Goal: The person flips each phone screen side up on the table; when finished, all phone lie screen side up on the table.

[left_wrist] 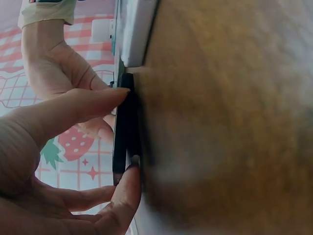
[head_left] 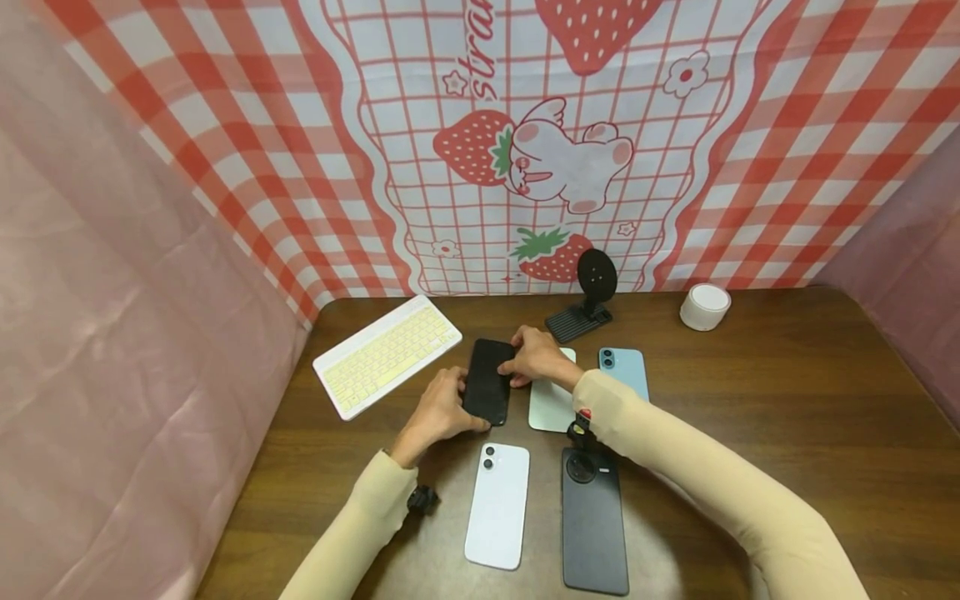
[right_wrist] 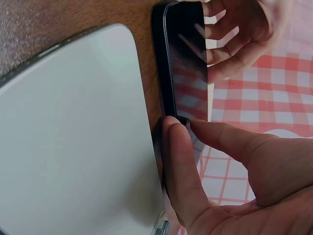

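Observation:
A black phone (head_left: 487,382) lies between the two hands, its dark glossy face (right_wrist: 188,63) upward and mirroring the fingers. From its left side my left hand (head_left: 438,407) grips it, thumb at the near end and fingers along the left edge. In the left wrist view the left thumb (left_wrist: 105,100) and fingers span the phone's thin edge (left_wrist: 126,125). My right hand (head_left: 537,357) pinches the right edge near the far end, with the thumb (right_wrist: 215,133) on the face and a finger (right_wrist: 181,161) against the side.
A pale green phone (head_left: 551,408) lies partly under the right arm, beside a light blue phone (head_left: 628,371). Nearer are a white phone (head_left: 497,508) and a dark grey phone (head_left: 594,533). Farther back stand a keyboard (head_left: 386,358), a black stand (head_left: 596,279) and a white cylinder (head_left: 705,308).

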Motion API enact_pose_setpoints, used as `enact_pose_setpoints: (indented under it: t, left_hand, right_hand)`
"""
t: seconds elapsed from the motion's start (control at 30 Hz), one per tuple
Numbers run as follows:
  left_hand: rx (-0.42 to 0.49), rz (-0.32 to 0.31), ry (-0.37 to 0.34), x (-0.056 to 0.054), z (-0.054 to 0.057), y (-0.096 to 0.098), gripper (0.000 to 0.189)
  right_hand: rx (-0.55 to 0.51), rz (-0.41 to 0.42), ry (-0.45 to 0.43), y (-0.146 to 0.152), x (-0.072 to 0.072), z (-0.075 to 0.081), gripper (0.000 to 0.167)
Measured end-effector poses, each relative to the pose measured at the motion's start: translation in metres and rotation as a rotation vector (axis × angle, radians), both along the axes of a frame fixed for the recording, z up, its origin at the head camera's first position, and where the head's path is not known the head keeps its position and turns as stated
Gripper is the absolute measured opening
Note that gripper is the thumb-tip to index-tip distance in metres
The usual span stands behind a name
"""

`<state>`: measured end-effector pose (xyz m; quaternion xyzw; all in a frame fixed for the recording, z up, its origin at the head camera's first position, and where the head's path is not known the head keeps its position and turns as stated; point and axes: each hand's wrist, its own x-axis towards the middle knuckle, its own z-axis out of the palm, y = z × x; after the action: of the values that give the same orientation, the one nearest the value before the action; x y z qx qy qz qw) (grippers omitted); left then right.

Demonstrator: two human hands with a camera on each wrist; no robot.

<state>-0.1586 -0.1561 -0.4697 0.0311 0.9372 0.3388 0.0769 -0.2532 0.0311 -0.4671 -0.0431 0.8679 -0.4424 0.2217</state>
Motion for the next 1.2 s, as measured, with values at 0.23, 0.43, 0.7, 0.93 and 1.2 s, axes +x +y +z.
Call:
enact_pose_setpoints:
  t: [0.23, 0.43, 0.7, 0.93, 1.2]
  left_hand:
    - [-0.023, -0.015, 0.014, 0.000, -0.002, 0.000, 0.087]
    - [-0.032, -0.023, 0.028, -0.001, 0.000, -0.001, 0.087]
    - [-0.015, -0.021, -0.009, 0.002, 0.003, -0.002, 0.093]
    - [-0.050, -0.021, 0.015, 0.004, 0.007, 0.005, 0.098]
    - [-0.091, -0.049, 0.051, 0.009, 0.017, 0.023, 0.097]
  right_hand:
    - [0.014, 0.008, 0.016, 0.000, -0.002, 0.000, 0.054]
    - [0.002, -0.001, 0.010, -0.001, -0.003, 0.000, 0.056]
    - [-0.010, 0.040, -0.029, 0.010, 0.000, 0.006, 0.058]
    - [-0.083, 0.084, -0.052, 0.033, 0.002, 0.022, 0.060]
    - [0.018, 0.095, 0.015, 0.061, 0.002, 0.026, 0.062]
